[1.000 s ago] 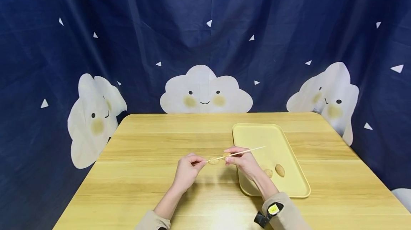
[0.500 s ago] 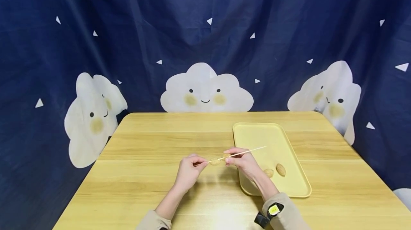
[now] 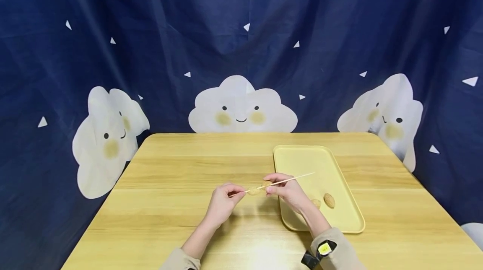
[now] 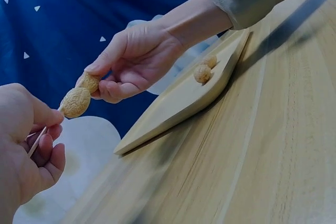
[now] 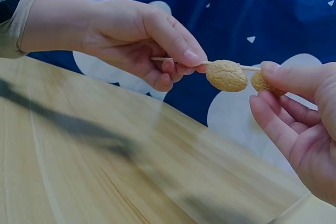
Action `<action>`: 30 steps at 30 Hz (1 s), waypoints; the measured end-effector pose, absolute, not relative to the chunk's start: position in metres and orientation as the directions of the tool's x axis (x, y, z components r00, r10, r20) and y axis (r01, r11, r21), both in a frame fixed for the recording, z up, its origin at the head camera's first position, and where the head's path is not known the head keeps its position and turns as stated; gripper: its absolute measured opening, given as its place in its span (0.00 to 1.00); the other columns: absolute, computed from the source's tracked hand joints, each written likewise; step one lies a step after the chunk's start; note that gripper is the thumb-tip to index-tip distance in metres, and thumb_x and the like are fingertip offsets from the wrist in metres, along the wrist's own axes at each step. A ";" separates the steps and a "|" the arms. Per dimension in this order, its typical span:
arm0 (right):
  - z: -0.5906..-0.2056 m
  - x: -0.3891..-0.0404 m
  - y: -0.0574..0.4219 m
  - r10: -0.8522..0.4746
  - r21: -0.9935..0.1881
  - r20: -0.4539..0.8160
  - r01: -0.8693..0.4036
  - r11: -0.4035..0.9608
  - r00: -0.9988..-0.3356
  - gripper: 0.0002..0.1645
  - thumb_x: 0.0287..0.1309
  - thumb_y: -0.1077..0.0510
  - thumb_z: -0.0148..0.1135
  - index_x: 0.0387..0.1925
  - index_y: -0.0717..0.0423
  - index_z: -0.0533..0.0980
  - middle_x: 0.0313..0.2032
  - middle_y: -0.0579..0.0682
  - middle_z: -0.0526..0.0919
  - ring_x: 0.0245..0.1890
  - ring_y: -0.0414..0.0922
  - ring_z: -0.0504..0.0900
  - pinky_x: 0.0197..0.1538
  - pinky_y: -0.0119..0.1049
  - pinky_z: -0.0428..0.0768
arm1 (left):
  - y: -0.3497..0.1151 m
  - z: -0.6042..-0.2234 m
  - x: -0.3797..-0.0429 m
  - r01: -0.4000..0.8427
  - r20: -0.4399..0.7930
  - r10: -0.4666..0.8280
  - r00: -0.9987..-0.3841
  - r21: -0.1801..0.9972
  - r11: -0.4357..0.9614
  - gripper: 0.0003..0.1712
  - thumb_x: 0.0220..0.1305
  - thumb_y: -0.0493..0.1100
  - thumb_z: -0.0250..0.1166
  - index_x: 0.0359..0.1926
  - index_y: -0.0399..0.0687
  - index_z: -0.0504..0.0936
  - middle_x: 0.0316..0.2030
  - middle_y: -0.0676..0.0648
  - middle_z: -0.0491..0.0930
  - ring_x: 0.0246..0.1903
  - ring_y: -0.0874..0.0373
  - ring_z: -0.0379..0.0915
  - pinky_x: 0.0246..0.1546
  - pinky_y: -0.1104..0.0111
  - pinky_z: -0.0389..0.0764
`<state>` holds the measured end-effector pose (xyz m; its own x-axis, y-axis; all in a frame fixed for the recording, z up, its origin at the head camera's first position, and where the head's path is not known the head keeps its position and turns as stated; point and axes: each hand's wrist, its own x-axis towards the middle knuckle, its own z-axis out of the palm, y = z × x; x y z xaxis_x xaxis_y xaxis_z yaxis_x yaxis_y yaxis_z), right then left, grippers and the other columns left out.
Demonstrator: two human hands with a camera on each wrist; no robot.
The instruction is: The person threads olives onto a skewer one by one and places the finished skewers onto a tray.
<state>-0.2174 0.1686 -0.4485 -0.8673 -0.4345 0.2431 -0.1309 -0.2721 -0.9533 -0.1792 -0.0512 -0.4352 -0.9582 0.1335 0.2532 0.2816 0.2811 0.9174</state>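
Note:
My left hand (image 3: 222, 201) pinches one end of a thin wooden skewer (image 3: 294, 178) between thumb and fingertips. Right beside those fingertips, a tan, wrinkled oval ball (image 5: 227, 76) sits threaded on the skewer. A second such ball (image 5: 266, 83) is held by my right hand (image 3: 287, 191) between thumb and fingers, partly hidden by them, with a short piece of skewer showing between the two balls in the right wrist view. The skewer's far end sticks out past my right hand, over the yellow tray (image 3: 302, 157). Both hands are raised above the wooden table.
On the tray lie two more tan balls, one plainly visible ball (image 3: 329, 200) and another ball (image 3: 316, 203) partly behind my right wrist. The wooden table (image 3: 181, 169) ends at a dark blue curtain (image 3: 211, 18) with white clouds.
My left hand has shifted slightly to the right with the skewer and the first ball, a little nearer my right hand. The right hand stays almost in place; the tray balls lie still.

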 end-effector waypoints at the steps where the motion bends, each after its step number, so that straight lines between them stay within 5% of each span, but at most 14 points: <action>1: -0.449 -0.217 0.168 -0.431 -0.953 0.242 -0.130 -0.272 -0.869 0.13 0.49 0.69 0.65 0.40 0.59 0.79 0.30 0.47 0.80 0.28 0.40 0.80 0.36 0.34 0.80 | -0.051 -0.435 -0.179 0.279 0.250 0.133 -0.959 0.918 0.283 0.03 0.55 0.33 0.66 0.32 0.37 0.84 0.30 0.47 0.79 0.32 0.59 0.74 0.33 0.73 0.76; 9: -0.447 -0.214 0.171 -0.439 -0.962 0.224 -0.125 -0.243 -0.870 0.27 0.50 0.72 0.62 0.48 0.86 0.62 0.31 0.47 0.81 0.28 0.42 0.81 0.37 0.37 0.81 | -0.050 -0.436 -0.178 0.238 0.218 0.100 -0.971 0.926 0.291 0.02 0.55 0.33 0.65 0.31 0.38 0.84 0.30 0.47 0.80 0.31 0.59 0.73 0.31 0.73 0.75; 23: -0.444 -0.215 0.192 -0.431 -0.982 0.186 -0.170 -0.076 -0.883 0.22 0.52 0.71 0.61 0.46 0.82 0.67 0.39 0.53 0.79 0.34 0.41 0.80 0.41 0.38 0.79 | -0.050 -0.432 -0.177 0.217 0.207 0.069 -0.976 0.942 0.254 0.03 0.56 0.34 0.66 0.31 0.38 0.84 0.29 0.47 0.80 0.30 0.60 0.73 0.31 0.72 0.75; 30: -0.442 -0.218 0.216 -0.334 -0.978 0.196 -0.209 0.002 -0.922 0.22 0.53 0.70 0.61 0.46 0.83 0.67 0.37 0.45 0.81 0.39 0.41 0.79 0.42 0.30 0.77 | -0.055 -0.430 -0.178 0.235 0.231 0.046 -0.972 0.939 0.250 0.03 0.54 0.35 0.67 0.30 0.38 0.85 0.29 0.47 0.81 0.29 0.60 0.73 0.29 0.74 0.75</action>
<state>-0.2176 0.2163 -0.4418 -0.9219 -0.3340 0.1964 -0.2090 0.0019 -0.9779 -0.1780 -0.0549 -0.4304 -0.9720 0.0457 0.2307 0.2347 0.2505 0.9392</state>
